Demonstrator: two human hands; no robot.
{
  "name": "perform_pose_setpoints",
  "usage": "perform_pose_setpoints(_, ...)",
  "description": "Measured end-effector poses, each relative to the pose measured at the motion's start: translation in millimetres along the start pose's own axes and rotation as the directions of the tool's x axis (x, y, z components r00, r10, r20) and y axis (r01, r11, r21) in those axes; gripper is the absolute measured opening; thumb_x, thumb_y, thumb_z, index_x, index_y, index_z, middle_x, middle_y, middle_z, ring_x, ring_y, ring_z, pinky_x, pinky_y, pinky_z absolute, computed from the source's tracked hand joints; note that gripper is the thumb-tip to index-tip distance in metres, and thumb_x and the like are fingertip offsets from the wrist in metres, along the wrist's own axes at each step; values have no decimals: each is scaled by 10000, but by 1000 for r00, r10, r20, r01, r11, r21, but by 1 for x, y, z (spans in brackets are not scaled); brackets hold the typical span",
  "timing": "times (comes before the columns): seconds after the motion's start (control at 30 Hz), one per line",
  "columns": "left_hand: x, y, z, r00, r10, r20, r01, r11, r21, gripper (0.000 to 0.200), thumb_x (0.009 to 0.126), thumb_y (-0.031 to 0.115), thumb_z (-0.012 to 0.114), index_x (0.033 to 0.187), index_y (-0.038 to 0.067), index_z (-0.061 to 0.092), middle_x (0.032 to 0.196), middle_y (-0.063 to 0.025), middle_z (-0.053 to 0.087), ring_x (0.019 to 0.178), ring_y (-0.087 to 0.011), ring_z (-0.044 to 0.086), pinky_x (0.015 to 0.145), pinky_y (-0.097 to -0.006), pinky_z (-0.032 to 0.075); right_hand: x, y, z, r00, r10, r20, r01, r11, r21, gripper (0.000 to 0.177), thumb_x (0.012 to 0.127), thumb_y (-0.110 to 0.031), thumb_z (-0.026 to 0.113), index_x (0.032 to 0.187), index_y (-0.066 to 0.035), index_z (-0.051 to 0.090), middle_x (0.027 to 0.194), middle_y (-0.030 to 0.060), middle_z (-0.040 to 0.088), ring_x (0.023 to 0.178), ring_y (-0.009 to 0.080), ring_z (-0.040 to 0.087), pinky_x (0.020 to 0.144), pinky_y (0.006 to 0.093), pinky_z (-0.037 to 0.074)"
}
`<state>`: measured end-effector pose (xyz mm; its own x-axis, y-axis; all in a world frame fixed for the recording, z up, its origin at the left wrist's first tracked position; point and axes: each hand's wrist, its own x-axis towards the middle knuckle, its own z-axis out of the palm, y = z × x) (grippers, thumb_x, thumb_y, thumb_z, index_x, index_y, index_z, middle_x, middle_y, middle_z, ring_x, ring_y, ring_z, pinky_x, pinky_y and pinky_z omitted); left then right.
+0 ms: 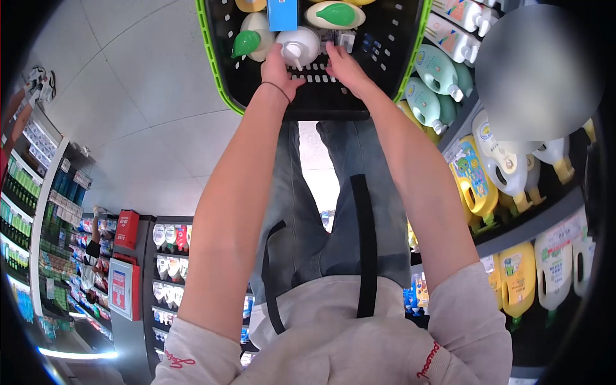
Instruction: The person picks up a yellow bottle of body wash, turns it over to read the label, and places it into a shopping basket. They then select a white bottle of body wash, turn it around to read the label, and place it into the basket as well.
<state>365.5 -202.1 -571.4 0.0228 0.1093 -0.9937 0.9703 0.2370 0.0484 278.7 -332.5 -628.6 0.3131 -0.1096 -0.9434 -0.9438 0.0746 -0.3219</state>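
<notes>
A black basket with a green rim (221, 90) is at the top of the view. Inside it stands a white pump bottle (299, 42), its nozzle pointing towards me. My left hand (278, 72) is at this bottle's left side, fingertips against or just beside it, thumb spread away. On the right, my right hand (346, 67) has its fingers apart, close to a small greyish pack (345, 41) and separate from the pump bottle. Around them lie a cream bottle with a green cap (246, 43), another green-topped bottle (335, 14) and a blue box (282, 14).
Shelves on the right hold pale green bottles (436, 70), yellow jugs (476, 173) and white jugs (499, 154). Red boxes (128, 228) and stocked shelves (170, 269) stand at left. Another person's shoes (43, 83) show on the tiled floor (141, 83).
</notes>
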Motion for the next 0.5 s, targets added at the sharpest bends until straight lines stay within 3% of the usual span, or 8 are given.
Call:
perform_pose_setpoints(0.03, -6, -1, -9, 999, 2, 53, -4, 999, 32, 731, 850, 377, 532, 1414, 77, 176, 1416, -304, 157, 1357, -382, 126, 1018, -574, 274, -14, 3, -8, 996, 19, 86, -19, 1000, 3, 641, 928, -512, 367, 1287, 18, 379, 1236, 184, 486, 1047, 245, 551, 898, 311, 442)
perform_pose_setpoints(0.07, -14, -1, -19, 997, 17, 71, -18, 1000, 21, 731, 850, 377, 532, 1414, 77, 176, 1416, -304, 157, 1357, -382, 126, 1018, -574, 274, -29, 3, -16, 985, 32, 170, -32, 999, 2, 596, 935, -486, 386, 1245, 21, 430, 1201, 171, 513, 1011, 239, 573, 890, 306, 449)
perform_pose_setpoints(0.2, -65, 10, -58, 980, 57, 190, -99, 970, 221, 652, 865, 350, 521, 1385, 50, 266, 1380, -230, 322, 1301, -339, 299, 1025, -455, 322, -129, -8, -41, 987, -61, 149, 27, 975, 222, 478, 954, -404, 410, 1161, 17, 501, 1073, 140, 589, 968, 217, 592, 883, 314, 466)
perform_pose_setpoints(0.27, -94, 19, -85, 969, 148, 198, -199, 942, 269, 532, 874, 343, 511, 1301, 45, 400, 1251, -174, 494, 1170, -272, 470, 951, -387, 396, -184, -15, -56, 996, -52, 78, 28, 956, 292, 456, 956, -391, 409, 1145, 11, 512, 1070, 137, 595, 961, 208, 596, 874, 315, 470)
perform_pose_setpoints(0.33, -120, 34, -117, 952, 205, 227, -281, 881, 380, 435, 882, 341, 505, 1199, 44, 487, 1105, -134, 588, 1017, -210, 559, 852, -340, 444, -226, -2, -69, 997, -59, -43, 70, 937, 341, 430, 948, -373, 421, 1116, 8, 529, 1050, 142, 596, 916, 211, 607, 849, 311, 475)
perform_pose_setpoints(0.5, -148, 65, -211, 910, 334, 247, -414, 675, 611, 358, 886, 323, 514, 1105, 43, 553, 938, -100, 635, 795, -152, 593, 688, -279, 470, -318, 39, -69, 974, -25, -226, 115, 911, 396, 379, 940, -334, 434, 1093, -5, 542, 990, 122, 613, 859, 186, 610, 780, 296, 492)
